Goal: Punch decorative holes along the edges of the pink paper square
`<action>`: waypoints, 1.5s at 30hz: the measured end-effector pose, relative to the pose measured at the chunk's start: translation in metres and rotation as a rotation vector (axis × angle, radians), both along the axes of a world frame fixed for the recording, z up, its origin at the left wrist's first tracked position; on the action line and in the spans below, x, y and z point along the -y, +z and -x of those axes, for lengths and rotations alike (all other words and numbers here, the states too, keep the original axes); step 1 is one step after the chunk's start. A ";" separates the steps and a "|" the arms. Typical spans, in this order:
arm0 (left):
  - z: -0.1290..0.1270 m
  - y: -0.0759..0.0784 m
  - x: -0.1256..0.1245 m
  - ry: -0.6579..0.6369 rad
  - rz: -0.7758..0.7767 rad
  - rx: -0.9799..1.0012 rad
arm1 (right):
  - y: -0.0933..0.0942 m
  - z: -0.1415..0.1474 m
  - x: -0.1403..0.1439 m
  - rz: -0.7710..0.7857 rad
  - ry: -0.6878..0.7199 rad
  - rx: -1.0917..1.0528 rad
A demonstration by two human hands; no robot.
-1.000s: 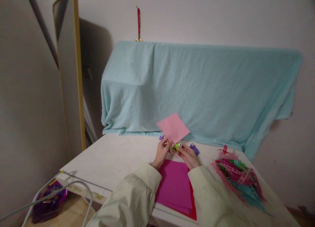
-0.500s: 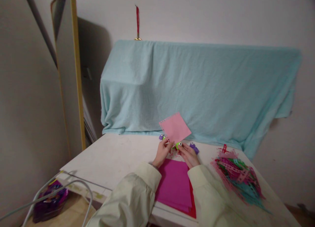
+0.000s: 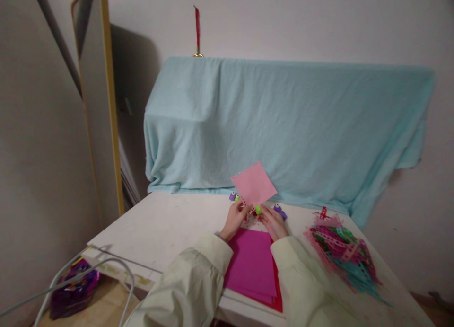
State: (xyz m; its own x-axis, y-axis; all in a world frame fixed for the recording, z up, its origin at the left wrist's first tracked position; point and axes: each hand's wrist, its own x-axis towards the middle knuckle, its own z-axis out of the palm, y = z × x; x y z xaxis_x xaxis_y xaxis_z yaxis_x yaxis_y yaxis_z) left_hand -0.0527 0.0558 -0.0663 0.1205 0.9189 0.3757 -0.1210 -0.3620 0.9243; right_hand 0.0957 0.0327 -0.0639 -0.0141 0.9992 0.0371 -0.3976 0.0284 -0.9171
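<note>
My left hand pinches the lower edge of a light pink paper square that stands tilted above the white table. One edge of the square shows a row of punched holes. My right hand grips a small green paper punch clamped on the same lower edge. A stack of magenta and red paper sheets lies flat just below both hands.
Two small purple punches sit on the table behind my hands. A heap of punched paper strips in pink, teal and red lies at the right. A light blue cloth drapes the back. A mirror leans at the left.
The pink square has shifted slightly right and its tilt has changed a little between my hands. Both hands stay in the same place on the table.
</note>
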 end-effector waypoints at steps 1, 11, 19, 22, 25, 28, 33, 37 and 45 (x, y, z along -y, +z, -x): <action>0.000 0.000 0.000 0.006 0.005 -0.009 | 0.000 0.000 0.000 -0.002 0.008 0.007; -0.002 -0.002 0.001 -0.135 0.035 -0.012 | -0.004 0.002 -0.004 0.006 0.008 -0.026; 0.000 -0.006 -0.001 -0.145 0.050 0.009 | 0.002 0.005 0.001 -0.002 0.041 0.015; 0.000 -0.005 -0.001 -0.160 0.046 0.006 | 0.000 0.005 0.001 -0.016 0.047 0.014; 0.000 -0.006 -0.002 -0.176 0.067 0.013 | -0.001 0.004 0.001 -0.020 0.049 0.023; 0.000 -0.007 -0.004 -0.188 0.088 0.014 | -0.002 0.003 0.000 -0.010 0.053 0.039; 0.000 -0.010 -0.006 -0.212 0.081 0.004 | -0.002 0.003 -0.001 -0.001 0.046 0.074; 0.000 -0.008 -0.005 -0.211 0.062 -0.004 | -0.003 0.003 -0.003 -0.007 -0.006 0.128; -0.002 -0.006 0.000 -0.219 0.072 -0.003 | -0.003 0.002 -0.001 -0.014 -0.071 0.133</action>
